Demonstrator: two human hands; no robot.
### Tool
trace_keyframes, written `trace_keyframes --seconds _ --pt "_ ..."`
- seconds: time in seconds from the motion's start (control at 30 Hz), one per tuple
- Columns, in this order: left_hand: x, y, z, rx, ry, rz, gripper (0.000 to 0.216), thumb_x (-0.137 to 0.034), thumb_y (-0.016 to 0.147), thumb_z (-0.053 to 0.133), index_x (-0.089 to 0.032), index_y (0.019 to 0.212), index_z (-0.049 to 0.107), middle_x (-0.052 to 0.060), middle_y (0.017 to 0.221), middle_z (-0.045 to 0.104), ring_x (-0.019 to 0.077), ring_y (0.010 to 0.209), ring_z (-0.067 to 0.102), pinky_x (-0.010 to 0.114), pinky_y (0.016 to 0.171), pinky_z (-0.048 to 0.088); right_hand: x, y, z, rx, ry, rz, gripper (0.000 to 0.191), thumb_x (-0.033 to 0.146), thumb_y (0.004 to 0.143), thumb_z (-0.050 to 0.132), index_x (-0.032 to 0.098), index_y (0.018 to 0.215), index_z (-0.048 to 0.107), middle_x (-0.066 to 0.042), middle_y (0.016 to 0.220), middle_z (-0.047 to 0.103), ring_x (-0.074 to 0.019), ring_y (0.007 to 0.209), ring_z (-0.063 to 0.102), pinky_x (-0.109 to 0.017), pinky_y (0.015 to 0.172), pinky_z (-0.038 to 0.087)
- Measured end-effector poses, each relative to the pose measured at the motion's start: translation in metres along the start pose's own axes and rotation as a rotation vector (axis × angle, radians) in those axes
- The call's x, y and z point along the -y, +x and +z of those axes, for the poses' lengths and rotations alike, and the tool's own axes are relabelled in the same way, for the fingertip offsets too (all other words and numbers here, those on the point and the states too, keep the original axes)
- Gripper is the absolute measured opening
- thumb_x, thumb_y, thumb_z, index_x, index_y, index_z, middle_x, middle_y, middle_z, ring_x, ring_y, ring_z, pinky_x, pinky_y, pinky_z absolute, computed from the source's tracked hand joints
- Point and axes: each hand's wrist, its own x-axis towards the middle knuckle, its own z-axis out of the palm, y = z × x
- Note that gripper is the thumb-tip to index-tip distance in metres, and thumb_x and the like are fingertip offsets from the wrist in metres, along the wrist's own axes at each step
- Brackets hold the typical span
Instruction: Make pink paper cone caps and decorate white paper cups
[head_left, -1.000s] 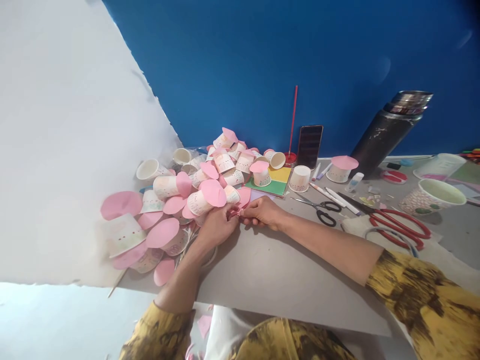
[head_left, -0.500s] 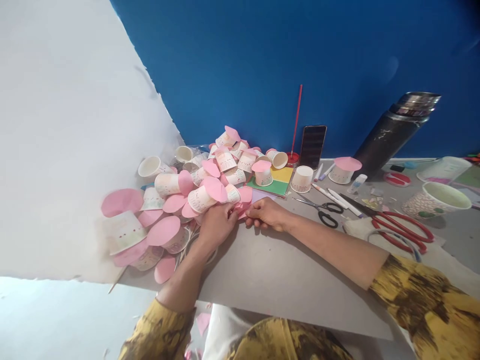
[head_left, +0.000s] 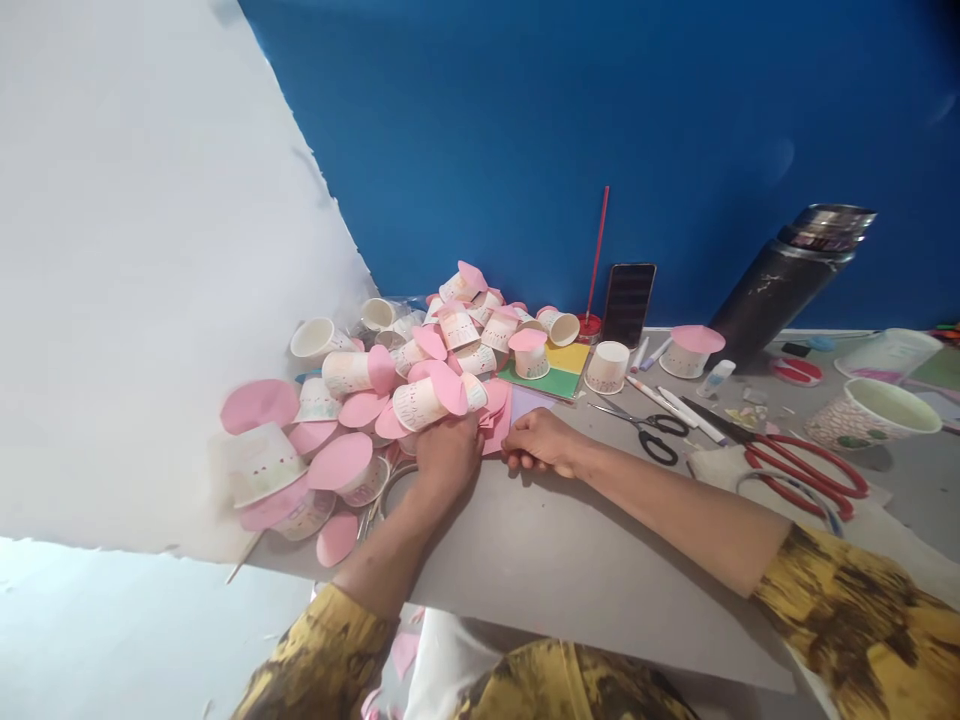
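Observation:
Pieces of pink paper (head_left: 495,430) lie at the right front of a heap of small white paper cups (head_left: 416,405) topped with pink paper discs. My left hand (head_left: 450,458) reaches in at the front of this heap, its back toward me and its fingertips hidden by the hand and the cups. Just right of it, my right hand (head_left: 546,442) is closed, thumb and fingers pinched at the edge of the pink paper. A lilac sheet (head_left: 529,402) shows behind that hand.
Black-handled scissors (head_left: 658,446), marker pens (head_left: 679,405), a plain cup (head_left: 607,368) and a disc-topped cup lie to the right. Further right are large red-handled scissors (head_left: 810,485), a glue stick (head_left: 718,378), a dark flask (head_left: 787,285) and a patterned cup (head_left: 874,410). A phone (head_left: 628,303) leans on the blue wall.
My left hand has pushed forward among the cups, its fingers passing out of sight. My right hand stays by the pink paper, its fingers curled a little more. The view has shifted slightly.

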Motion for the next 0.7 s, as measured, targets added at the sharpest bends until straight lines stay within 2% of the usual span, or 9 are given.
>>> trace_keyframes --seconds 0.13,0.3,0.47,0.57,0.7 --pt "0.001 0.001 0.0 -0.01 -0.004 -0.014 0.029 -0.026 0.096 0.05 -0.017 0.111 0.073 0.017 0.095 0.076 0.0332 0.096 0.073 0.038 0.077 0.051 -0.003 -0.024 -0.014 0.004 -0.013 0.039 0.019 0.008 0.075 0.062 0.014 0.057 0.062 0.0 0.048 0.063 -0.0042 0.036 0.041 -0.014 0.03 0.024" --pt "0.002 0.002 0.003 -0.02 -0.012 -0.025 0.033 -0.029 0.098 0.047 -0.016 0.113 0.072 0.019 0.097 0.076 0.035 0.097 0.072 0.041 0.078 0.052 -0.019 -0.07 -0.044 0.01 -0.032 0.066 0.013 0.016 0.073 0.064 0.013 0.061 0.063 -0.001 0.052 0.065 -0.0033 0.036 0.039 -0.015 0.033 0.023" --pt "0.004 0.002 0.008 -0.041 -0.02 -0.02 0.036 -0.031 0.098 0.047 -0.018 0.123 0.07 0.019 0.101 0.076 0.0365 0.097 0.073 0.042 0.078 0.054 -0.053 -0.127 -0.074 0.009 -0.051 0.106 0.022 0.034 0.071 0.068 0.015 0.066 0.061 0.0 0.055 0.065 -0.0024 0.035 0.036 -0.016 0.034 0.018" --pt "0.004 0.002 0.009 -0.038 -0.023 -0.019 0.038 -0.03 0.098 0.044 -0.017 0.124 0.069 0.021 0.102 0.076 0.0371 0.098 0.072 0.043 0.079 0.055 -0.078 -0.166 -0.096 0.029 -0.078 0.132 0.03 0.044 0.075 0.067 0.015 0.068 0.06 -0.001 0.057 0.065 -0.0026 0.036 0.036 -0.017 0.035 0.019" --pt "0.002 0.001 0.006 -0.043 -0.012 -0.023 0.04 -0.033 0.1 0.04 -0.015 0.123 0.067 0.021 0.103 0.075 0.0376 0.098 0.072 0.044 0.08 0.055 -0.107 -0.214 -0.123 0.135 -0.153 0.215 0.033 0.045 0.079 0.067 0.016 0.068 0.057 -0.003 0.06 0.068 -0.0027 0.037 0.041 -0.016 0.039 0.026"
